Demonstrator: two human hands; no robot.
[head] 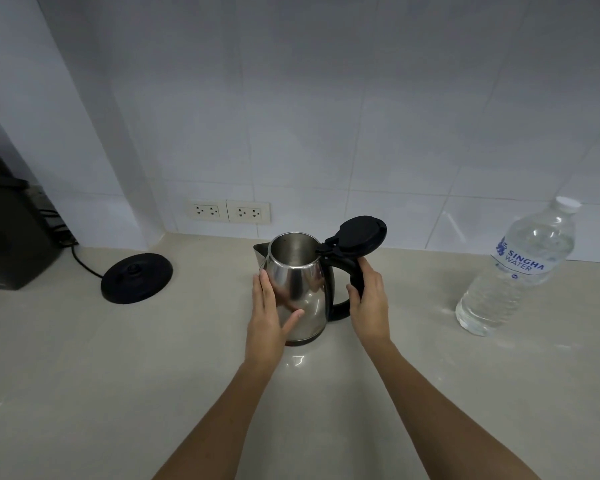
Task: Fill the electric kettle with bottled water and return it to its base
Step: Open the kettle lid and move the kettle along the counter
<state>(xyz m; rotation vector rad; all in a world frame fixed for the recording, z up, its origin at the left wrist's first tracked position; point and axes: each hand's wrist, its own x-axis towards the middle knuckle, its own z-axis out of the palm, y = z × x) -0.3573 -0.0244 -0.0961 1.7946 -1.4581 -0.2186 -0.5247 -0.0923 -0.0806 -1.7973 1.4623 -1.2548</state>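
A steel electric kettle [297,271] stands on the pale countertop in the middle, its black lid [359,233] flipped open to the right. My left hand [269,317] lies flat against the kettle's left side, fingers spread. My right hand [369,303] is wrapped around the black handle. The round black base [136,277] sits apart at the left, with nothing on it. A capped clear water bottle [518,268] with a blue and white label stands upright at the right.
A dark appliance [7,233] stands at the far left, with a black cord running toward the base. Two wall sockets [227,211] sit low on the white tiled wall behind. The countertop [118,375] stretches toward me.
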